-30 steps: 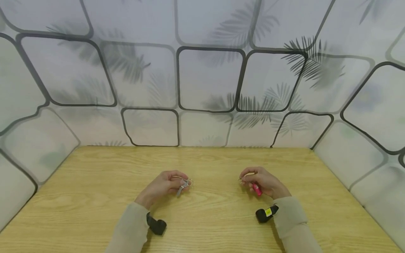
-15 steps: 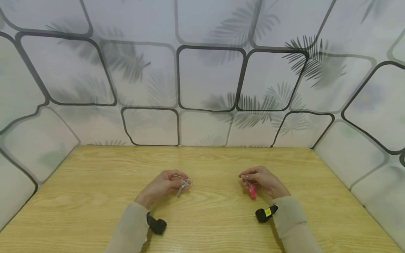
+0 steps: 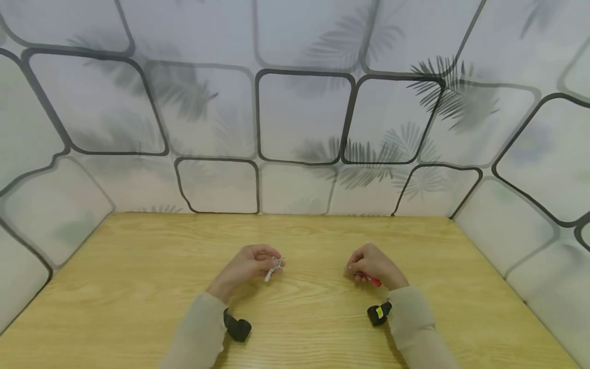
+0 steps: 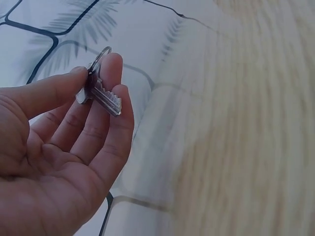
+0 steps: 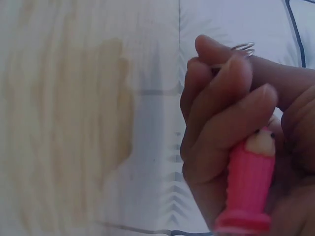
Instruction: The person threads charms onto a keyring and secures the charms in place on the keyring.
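My left hand [image 3: 249, 265] is above the table, pinching a small bunch of silver keys between thumb and fingers. In the left wrist view the keys [image 4: 106, 98] lie against the fingers, and a thin key ring [image 4: 101, 55] stands up past the thumb tip. Across from it, my right hand [image 3: 374, 266] has its fingers curled and grips a pink keychain by its metal end. The keychain's ribbed pink figure [image 5: 248, 184], with a pale face, hangs under the fingers. Its metal ring [image 5: 243, 47] shows between thumb and forefinger. The two hands are apart.
Both hands are over a wood-grain table [image 3: 304, 318]. A patterned white wall covering [image 3: 299, 118] closes off the back and both sides. A black wrist camera [image 3: 239, 329] sits at the left cuff, another camera [image 3: 378, 313] at the right.
The pink keychain swung to hang down, then tilted back toward the palm as the right fingers curled in more. My left hand with the keys has shifted slightly right.
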Demonstrator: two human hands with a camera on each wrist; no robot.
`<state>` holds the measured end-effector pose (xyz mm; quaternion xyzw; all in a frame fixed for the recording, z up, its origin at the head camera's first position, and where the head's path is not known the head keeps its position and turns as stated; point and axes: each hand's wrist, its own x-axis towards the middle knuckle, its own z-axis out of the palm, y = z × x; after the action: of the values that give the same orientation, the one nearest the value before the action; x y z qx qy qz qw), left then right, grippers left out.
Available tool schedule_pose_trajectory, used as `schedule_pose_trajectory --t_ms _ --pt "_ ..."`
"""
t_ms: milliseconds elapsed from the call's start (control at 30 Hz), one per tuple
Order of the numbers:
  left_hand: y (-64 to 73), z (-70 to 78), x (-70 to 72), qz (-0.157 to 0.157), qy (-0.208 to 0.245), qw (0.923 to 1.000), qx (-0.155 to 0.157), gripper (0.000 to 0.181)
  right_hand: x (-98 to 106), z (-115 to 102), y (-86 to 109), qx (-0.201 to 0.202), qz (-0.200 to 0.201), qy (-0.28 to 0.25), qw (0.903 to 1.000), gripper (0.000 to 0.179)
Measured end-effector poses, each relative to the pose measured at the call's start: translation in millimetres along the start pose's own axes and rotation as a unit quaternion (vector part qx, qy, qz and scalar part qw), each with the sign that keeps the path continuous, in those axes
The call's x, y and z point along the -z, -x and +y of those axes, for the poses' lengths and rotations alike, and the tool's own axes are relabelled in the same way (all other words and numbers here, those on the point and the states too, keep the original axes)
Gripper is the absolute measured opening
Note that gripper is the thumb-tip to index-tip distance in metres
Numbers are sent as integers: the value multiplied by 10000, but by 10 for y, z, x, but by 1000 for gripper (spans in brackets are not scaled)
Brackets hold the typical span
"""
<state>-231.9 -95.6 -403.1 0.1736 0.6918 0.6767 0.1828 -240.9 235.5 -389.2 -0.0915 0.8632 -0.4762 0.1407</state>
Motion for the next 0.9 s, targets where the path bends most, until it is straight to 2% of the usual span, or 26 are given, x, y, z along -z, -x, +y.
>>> schedule_pose_trajectory --t_ms 167,333,400,600,900 --pt "4 -8 2 145 53 9999 9 21 -59 -38 -28 271 300 625 9972 15" --pt "-10 -50 -6 55 88 9999 53 19 -48 -51 -8 318 531 1044 9926 12" --pt "-9 -62 -6 38 101 9999 79 19 -28 -49 9 282 405 979 9940 12" --pt "16 -49 18 148 104 9998 106 19 34 -23 37 281 -374 543 9974 4" --pt "40 -5 39 83 164 9998 40 20 77 -26 66 196 -410 182 9988 10"
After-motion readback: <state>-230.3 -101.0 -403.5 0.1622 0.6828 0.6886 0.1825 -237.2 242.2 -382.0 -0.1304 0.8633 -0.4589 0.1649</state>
